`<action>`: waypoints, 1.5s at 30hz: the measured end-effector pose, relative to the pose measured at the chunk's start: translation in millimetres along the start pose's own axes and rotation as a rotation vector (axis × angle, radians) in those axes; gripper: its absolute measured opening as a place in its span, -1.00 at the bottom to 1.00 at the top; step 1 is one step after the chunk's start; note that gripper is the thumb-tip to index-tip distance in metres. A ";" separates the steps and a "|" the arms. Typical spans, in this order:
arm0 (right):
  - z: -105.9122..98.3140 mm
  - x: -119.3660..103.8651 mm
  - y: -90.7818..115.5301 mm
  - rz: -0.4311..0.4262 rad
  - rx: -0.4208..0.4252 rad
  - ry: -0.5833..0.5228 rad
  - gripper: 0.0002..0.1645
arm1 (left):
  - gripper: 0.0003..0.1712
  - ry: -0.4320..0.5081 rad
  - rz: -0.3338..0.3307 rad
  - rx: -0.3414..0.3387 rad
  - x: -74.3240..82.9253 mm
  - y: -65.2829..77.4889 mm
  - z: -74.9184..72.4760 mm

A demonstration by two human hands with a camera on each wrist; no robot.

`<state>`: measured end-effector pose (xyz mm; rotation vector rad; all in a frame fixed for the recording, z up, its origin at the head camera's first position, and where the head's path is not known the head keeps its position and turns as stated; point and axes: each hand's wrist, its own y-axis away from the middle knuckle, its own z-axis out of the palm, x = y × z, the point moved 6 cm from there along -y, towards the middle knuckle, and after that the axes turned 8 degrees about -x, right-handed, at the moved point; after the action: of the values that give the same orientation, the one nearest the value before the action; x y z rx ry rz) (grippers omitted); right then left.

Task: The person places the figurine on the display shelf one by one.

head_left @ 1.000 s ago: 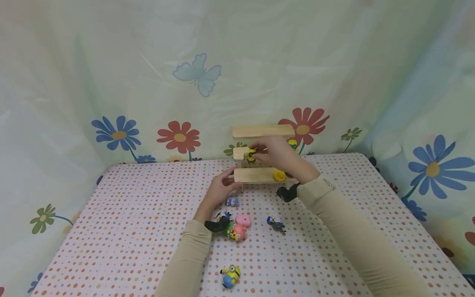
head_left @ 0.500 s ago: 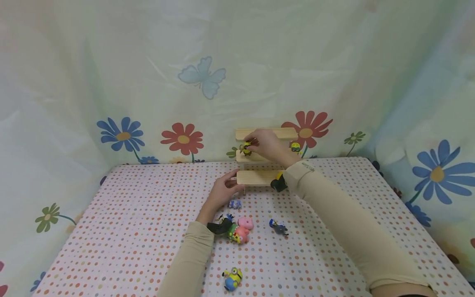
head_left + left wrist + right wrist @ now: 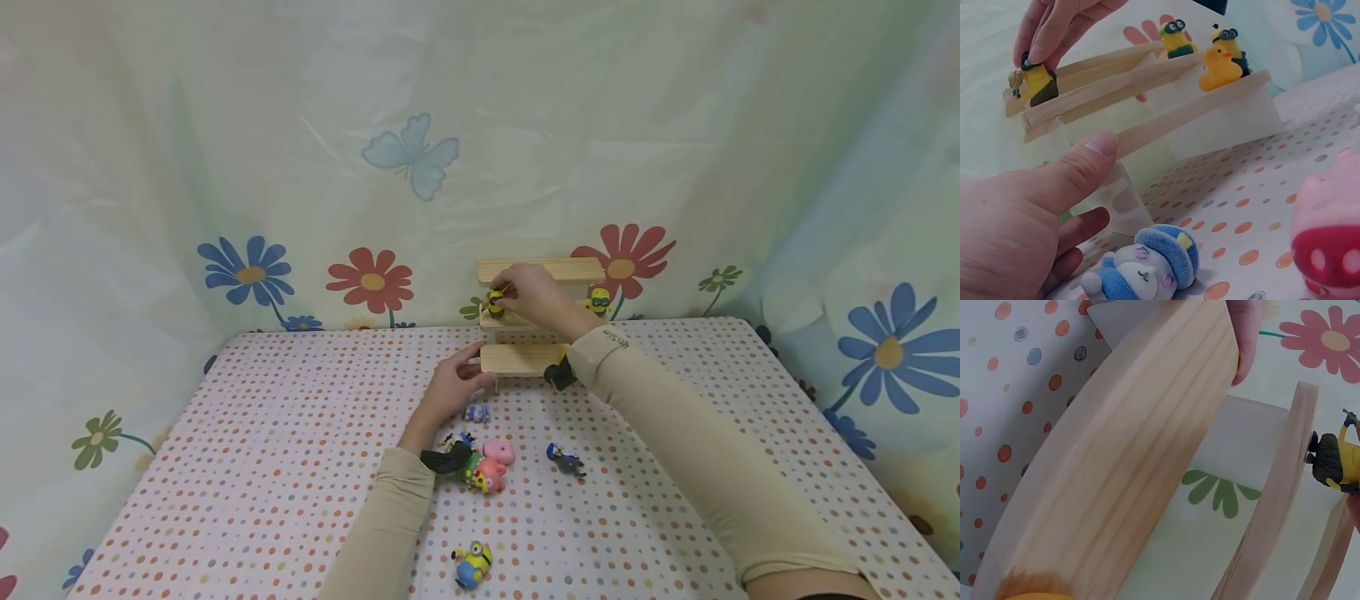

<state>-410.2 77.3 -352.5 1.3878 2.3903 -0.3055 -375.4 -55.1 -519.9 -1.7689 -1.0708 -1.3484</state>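
A three-tier wooden shelf (image 3: 517,360) with pale side panels stands at the back of the table. My right hand (image 3: 532,292) pinches a yellow Minion figure (image 3: 1038,81) at the left end of the middle tier. In the right wrist view that Minion (image 3: 1342,453) has its feet at the plank's edge; whether they touch cannot be told. My left hand (image 3: 448,387) holds the left end of the bottom tier, its thumb against the front edge. At the right end of the shelf are a yellow duck (image 3: 1219,69) and Minions, one of them in goggles (image 3: 598,300).
Near my left hand lies a plush toy with a blue cap (image 3: 1166,262). Pink pig toys (image 3: 497,452), a dark figure with blue (image 3: 566,460) and a Minion in blue (image 3: 472,565) lie on the dotted tablecloth. A flowered curtain (image 3: 300,183) hangs behind.
My right hand has carried the Minion leftward to the end of the middle tier, then lowered it slightly. My left hand stays on the shelf's left end. The view has shifted slightly.
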 end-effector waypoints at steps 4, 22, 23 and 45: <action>0.2 -0.7 -0.2 -0.014 0.005 0.008 -0.60 | -0.06 -0.004 0.004 0.001 0.5 0.5 -0.4; -2.9 -2.8 6.6 -0.026 0.000 0.047 -0.51 | -0.03 0.006 0.010 -0.007 2.7 2.5 0.4; -4.7 -3.3 8.5 -0.025 0.007 0.044 -0.50 | -0.04 0.005 0.008 -0.005 2.7 2.6 0.2; 46.5 2.9 147.9 0.019 0.007 0.086 -0.55 | -0.06 -0.017 -0.019 0.020 5.1 1.2 0.2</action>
<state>-273.7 136.0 -397.1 1.4536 2.4450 -0.2544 -373.5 -54.3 -515.0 -1.7625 -1.1092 -1.3319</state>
